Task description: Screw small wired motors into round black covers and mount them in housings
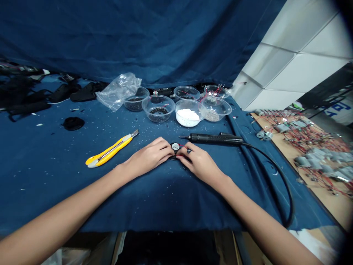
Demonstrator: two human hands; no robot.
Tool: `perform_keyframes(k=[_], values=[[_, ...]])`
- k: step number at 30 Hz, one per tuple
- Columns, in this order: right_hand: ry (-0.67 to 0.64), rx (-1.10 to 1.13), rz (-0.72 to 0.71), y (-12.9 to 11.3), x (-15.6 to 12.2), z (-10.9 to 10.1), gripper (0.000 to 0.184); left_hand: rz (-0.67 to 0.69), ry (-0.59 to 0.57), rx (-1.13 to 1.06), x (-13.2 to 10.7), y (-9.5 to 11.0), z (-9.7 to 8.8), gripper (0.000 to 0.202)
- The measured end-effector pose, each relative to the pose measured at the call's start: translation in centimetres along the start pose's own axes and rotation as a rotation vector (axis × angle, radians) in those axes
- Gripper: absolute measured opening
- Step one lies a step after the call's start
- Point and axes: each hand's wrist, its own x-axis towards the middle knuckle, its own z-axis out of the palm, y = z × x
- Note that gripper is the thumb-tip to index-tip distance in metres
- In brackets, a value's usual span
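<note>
A small round black part (174, 144) with a silver disc-shaped piece in it lies on the blue cloth between my hands. My left hand (154, 153) is closed on its left side, fingers bent against the rim. From the right, my right hand (199, 160), with a dark ring on one finger, pinches the part's other edge. Thin red wire shows by the right fingertips; whether they grip it is unclear. Just beyond lies a black electric screwdriver (216, 138), its bit pointing left. A yellow utility knife (111, 150) rests left of my left hand.
Several clear plastic bowls (158, 117) stand at the back, one holding white bits (188, 115). A clear plastic bag (117, 90) leans beside them. Black parts (73, 123) lie at left. The screwdriver's cable (284, 180) curves down the right side. Wired motors (317, 158) cover a board at far right.
</note>
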Motion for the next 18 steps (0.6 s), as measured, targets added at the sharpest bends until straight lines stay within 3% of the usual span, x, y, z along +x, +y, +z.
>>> perform_keyframes(k=[3, 6, 8, 10, 12, 14, 16, 18], values=[[0.011, 0.085, -0.011, -0.2, 0.1, 0.1, 0.019, 0.02, -0.036, 0.038, 0.1, -0.1, -0.2, 0.022], [0.165, 0.308, 0.086, -0.3, -0.3, -0.2, 0.013, 0.045, -0.053, 0.061, 0.0, -0.1, -0.4, 0.023], [0.366, 0.562, 0.337, 0.1, -1.0, -0.9, 0.014, 0.057, -0.054, 0.077, 0.0, -0.1, -0.5, 0.023], [0.534, 0.898, 0.697, 1.0, -2.0, -2.0, 0.016, 0.068, -0.058, 0.096, 0.0, -0.1, -0.5, 0.023], [0.476, 1.233, 1.042, 2.4, -2.9, -3.3, 0.015, 0.077, -0.06, 0.105, 0.0, -0.2, -0.5, 0.023], [0.376, 1.362, 1.321, 4.0, -3.6, -4.6, 0.017, 0.08, -0.067, 0.097, 0.2, -0.2, -0.5, 0.024], [0.28, 1.412, 1.474, 5.8, -3.7, -5.6, 0.027, 0.074, -0.076, 0.08, 0.2, -0.2, -0.5, 0.024], [0.2, 1.428, 1.534, 7.3, -3.2, -6.2, 0.041, 0.049, -0.078, 0.053, 0.1, -0.3, -0.5, 0.024]])
